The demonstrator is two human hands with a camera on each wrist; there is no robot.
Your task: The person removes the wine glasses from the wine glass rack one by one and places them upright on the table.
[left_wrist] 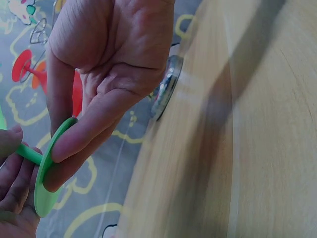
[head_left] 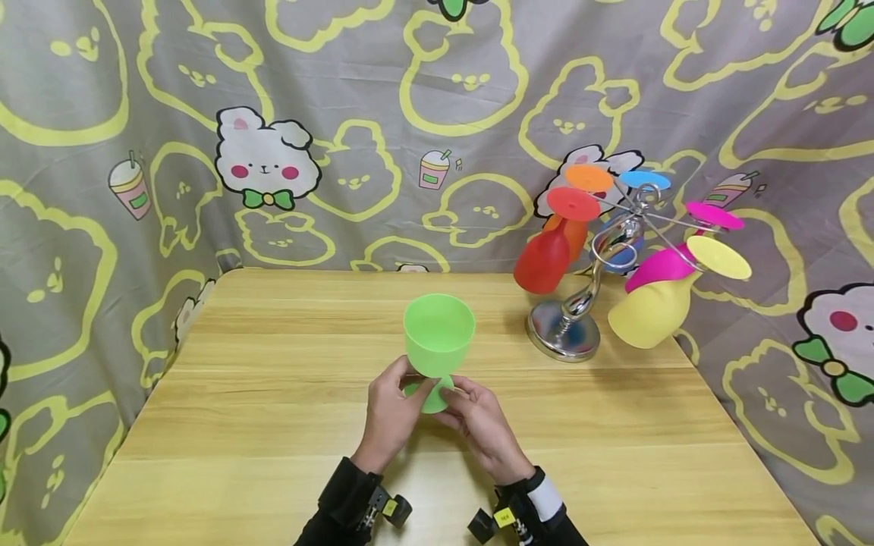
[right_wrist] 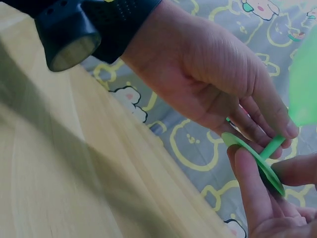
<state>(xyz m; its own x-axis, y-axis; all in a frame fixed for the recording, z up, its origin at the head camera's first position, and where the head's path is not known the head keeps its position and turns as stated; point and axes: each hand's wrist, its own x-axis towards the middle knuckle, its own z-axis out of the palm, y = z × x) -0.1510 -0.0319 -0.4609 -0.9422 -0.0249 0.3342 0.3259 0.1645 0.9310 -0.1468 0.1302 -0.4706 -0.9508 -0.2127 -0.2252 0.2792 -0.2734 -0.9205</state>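
Note:
A green plastic goblet is held bowl-up above the wooden table, in front of the person. The left hand pinches its thin stem just below the bowl, thumb on one side and fingers on the other. With thumb and fingers, the right hand grips the round foot of the goblet. In the left wrist view, the right hand's fingers lie flat against the underside of that foot. The bowl is mostly out of frame in both wrist views.
At the back right stands a chrome rack on a round base. Upside-down goblets hang from it: red, orange, blue, magenta and yellow. A patterned grey curtain surrounds the wooden table.

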